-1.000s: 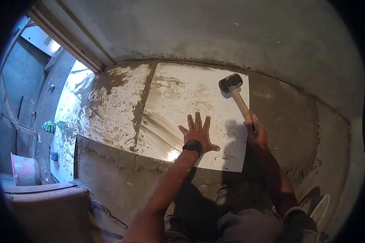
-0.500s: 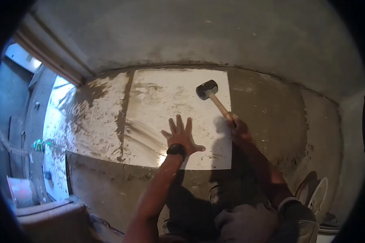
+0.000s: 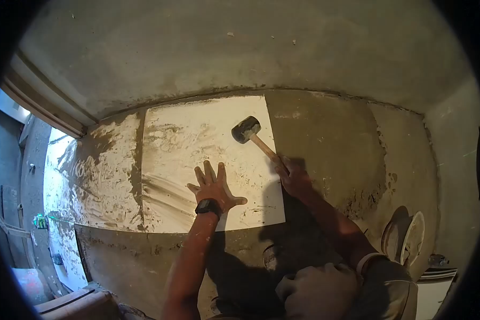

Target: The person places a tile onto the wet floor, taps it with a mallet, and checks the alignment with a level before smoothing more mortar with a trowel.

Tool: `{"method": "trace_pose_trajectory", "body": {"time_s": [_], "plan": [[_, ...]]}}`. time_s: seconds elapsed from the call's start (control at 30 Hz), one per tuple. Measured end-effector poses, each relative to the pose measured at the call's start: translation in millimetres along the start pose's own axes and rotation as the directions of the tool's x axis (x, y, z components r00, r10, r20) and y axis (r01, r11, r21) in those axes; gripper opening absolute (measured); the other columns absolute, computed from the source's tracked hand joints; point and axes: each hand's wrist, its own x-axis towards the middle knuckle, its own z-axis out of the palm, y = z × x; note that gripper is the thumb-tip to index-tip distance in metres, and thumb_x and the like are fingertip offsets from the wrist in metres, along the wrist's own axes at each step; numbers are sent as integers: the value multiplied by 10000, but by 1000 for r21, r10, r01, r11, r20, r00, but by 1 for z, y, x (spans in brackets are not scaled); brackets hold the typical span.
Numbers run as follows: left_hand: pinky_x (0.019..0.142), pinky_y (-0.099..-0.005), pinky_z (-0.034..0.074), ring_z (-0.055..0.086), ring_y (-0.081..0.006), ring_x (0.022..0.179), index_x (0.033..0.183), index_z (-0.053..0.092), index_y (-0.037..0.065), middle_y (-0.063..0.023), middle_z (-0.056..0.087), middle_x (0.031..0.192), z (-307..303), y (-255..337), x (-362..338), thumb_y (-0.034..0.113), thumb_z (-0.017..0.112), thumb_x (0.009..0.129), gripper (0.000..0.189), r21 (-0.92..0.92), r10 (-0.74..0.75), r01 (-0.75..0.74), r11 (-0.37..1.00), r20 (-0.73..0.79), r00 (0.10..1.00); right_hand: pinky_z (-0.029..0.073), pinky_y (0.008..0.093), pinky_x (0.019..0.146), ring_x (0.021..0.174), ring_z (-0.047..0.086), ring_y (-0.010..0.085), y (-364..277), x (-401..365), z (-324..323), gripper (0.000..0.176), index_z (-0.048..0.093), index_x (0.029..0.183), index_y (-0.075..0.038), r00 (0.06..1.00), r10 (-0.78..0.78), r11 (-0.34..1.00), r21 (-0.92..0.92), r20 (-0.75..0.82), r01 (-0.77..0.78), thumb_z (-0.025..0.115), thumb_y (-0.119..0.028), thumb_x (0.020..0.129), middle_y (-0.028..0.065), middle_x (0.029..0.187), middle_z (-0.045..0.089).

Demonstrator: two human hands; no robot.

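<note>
Dim warm light; daylight entering from left opening, glaring on wet floor (image 3: 64, 176); fisheye bending edges, black vignette framing; body shadow falling forward.

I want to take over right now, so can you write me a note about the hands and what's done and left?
Left hand: open, fingers spread flat on the white tile.
Right hand: shut on the mallet, whose black head is over the tile's far right part; contact unclear.
Done: the tile lies beside the smeared tile on its left.
Left: the grey bed on its right is bare.
</note>
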Motion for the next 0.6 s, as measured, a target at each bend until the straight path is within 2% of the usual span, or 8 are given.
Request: {"method": "trace_pose_trajectory", "body": {"time_s": [0.07, 0.13, 0.17, 0.23, 0.37, 0.6], "plan": [[1110, -760, 143, -34, -477, 1510, 1612, 70, 190, -224, -36, 1656, 1, -1, 1, 801, 754, 566, 1392, 4, -1, 1, 1000, 2, 1000, 536, 435, 877, 1021, 677, 383, -1, -4, -1, 495, 547, 1361, -4, 1000, 11, 1000, 3, -6, -11, 603, -323, 987, 253, 1121, 671], [1112, -756, 146, -37, -478, 1509, 1613, 62, 192, -223, -42, 1656, 0, 0, 1, 808, 747, 567, 1395, 9, -5, 5, 1000, 8, 1000, 554, 480, 836, 969, 689, 413, 4, -11, -4, 495, 545, 1356, -5, 970, -183, 982, 15, -157, 188, 589, -332, 988, 267, 1068, 680], [1112, -756, 146, -37, -478, 1509, 1613, 62, 192, -223, -42, 1656, 0, 1, 1, 808, 747, 567, 1395, 9, -5, 5, 1000, 10, 1000, 554, 480, 836, 969, 689, 413, 7, -13, -5, 495, 545, 1356, -5, 971, -181, 982, 15, -156, 186, 589, -332, 988, 267, 1068, 680], [1115, -750, 148, -40, -478, 1509, 1614, 62, 192, -223, -39, 1656, -2, 2, 0, 806, 746, 571, 1390, 14, -17, 17, 1000, 11, 1000, 546, 450, 865, 1017, 676, 401, 13, -17, -7, 493, 560, 1328, 30, 992, -102, 988, -121, -69, 93, 620, -308, 974, 271, 1124, 669], [1121, -743, 147, -43, -480, 1509, 1614, 68, 187, -225, -40, 1656, -4, 2, 0, 794, 753, 578, 1382, 12, -10, 10, 1000, 14, 1000, 548, 457, 864, 1018, 674, 408, 20, -14, 0, 495, 562, 1315, 45, 991, -106, 989, -111, -82, 97, 617, -310, 974, 278, 1126, 667], [1134, -720, 166, 14, -495, 1504, 1607, 117, 151, -247, 6, 1650, -5, 2, 0, 765, 767, 594, 1351, 0, 8, -8, 1000, -10, 1000, 547, 462, 862, 1007, 672, 418, 19, -10, 9, 488, 568, 1289, 23, 986, -144, 965, -234, -85, 121, 608, -346, 972, 272, 1108, 669]]}}
